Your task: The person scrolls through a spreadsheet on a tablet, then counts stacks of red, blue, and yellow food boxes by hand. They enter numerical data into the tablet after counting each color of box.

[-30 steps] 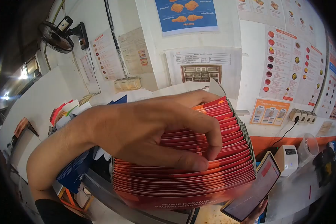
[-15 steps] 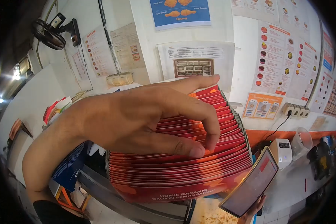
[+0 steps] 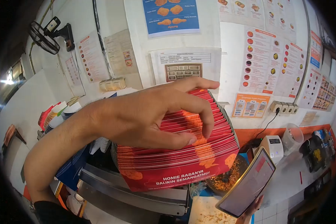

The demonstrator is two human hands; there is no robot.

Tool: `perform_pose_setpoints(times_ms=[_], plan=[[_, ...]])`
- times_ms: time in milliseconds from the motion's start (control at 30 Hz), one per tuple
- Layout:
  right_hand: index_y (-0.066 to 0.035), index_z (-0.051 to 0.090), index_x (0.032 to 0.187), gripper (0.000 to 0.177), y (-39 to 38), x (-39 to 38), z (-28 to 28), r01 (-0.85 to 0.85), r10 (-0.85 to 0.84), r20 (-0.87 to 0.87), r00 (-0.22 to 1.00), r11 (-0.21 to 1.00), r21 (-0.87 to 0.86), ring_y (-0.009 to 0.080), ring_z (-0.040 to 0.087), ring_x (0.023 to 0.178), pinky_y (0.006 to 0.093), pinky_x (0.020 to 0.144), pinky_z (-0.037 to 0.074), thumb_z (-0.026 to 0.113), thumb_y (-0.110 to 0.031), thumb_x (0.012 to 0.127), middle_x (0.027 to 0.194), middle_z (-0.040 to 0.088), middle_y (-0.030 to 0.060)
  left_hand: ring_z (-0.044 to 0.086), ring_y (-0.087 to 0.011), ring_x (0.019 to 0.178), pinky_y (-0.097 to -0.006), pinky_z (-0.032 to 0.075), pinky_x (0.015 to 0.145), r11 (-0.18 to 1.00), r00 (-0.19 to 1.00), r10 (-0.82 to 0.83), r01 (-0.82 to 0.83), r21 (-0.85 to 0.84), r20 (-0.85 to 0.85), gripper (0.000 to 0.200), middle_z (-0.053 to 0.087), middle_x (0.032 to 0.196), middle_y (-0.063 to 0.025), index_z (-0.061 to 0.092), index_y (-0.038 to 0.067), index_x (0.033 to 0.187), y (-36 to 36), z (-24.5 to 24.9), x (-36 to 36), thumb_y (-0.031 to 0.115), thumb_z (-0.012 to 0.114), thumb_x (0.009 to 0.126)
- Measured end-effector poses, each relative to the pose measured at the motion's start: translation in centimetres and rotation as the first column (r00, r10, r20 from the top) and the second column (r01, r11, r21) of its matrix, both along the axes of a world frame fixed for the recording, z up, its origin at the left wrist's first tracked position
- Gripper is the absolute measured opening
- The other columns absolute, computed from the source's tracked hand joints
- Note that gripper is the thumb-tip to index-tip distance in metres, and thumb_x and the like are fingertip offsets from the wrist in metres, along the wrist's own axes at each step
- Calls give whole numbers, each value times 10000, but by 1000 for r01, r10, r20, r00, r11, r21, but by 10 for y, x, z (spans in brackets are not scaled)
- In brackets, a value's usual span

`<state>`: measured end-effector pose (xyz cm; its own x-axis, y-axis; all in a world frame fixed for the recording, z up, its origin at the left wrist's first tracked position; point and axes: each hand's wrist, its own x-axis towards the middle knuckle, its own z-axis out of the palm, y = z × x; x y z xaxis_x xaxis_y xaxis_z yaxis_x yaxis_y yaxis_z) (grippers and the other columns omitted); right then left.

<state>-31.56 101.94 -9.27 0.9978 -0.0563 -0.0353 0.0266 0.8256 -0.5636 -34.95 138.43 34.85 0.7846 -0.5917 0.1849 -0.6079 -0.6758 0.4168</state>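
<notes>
My left hand [image 3: 149, 115] reaches across the top of a thick stack of red folded cartons [image 3: 183, 175]. Its thumb and a bent finger touch the carton edges with a gap between them, while another finger stretches out to the right. White lettering shows on the front carton. At the lower right, my right hand [image 3: 254, 207] is mostly hidden behind a yellow-edged tablet [image 3: 248, 183], its fingers wrapped round the lower edge. The tablet's screen is tilted and faces me.
Below the stack are a metal ledge [image 3: 134, 188], a pan of orange crumbs [image 3: 227, 178] and a pale crumb-covered board [image 3: 207, 212]. A white device [image 3: 271, 149] and clear tub [image 3: 292, 138] stand right. A fan [image 3: 44, 37] hangs upper left.
The view has shifted, so the wall posters sit further left and lower. More of the front carton and the crumb pan show. Both hands keep nearly the same pose.
</notes>
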Motion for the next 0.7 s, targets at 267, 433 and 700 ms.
perform_pose_setpoints(times_ms=[267,433,700], plan=[[-116,409,1430,620,-18,-27,-4,38,-37,67,997,999,-15,313,503,1239,461,1020,413,405,-532,971,1381,512,100,265,-355,1428,-469,308,1124,999,999,-33,33,9,-24,186,255,1544,-176,714,121,948,3,-4,3,287,713,864],[-113,405,1431,616,-26,-47,-1,53,-47,121,992,997,-55,321,502,1233,470,1022,402,400,-523,972,1401,489,98,241,-349,1436,-486,275,1144,1000,1000,-16,16,26,-13,194,251,1545,-172,718,140,956,3,-2,1,298,734,845],[-104,398,1430,627,-33,-71,5,101,-92,127,988,992,-69,319,493,1244,474,1031,397,402,-524,965,1402,488,103,267,-338,1426,-481,277,1149,998,997,-61,60,28,51,176,255,1540,-163,719,131,946,-4,-1,-1,286,717,861]])
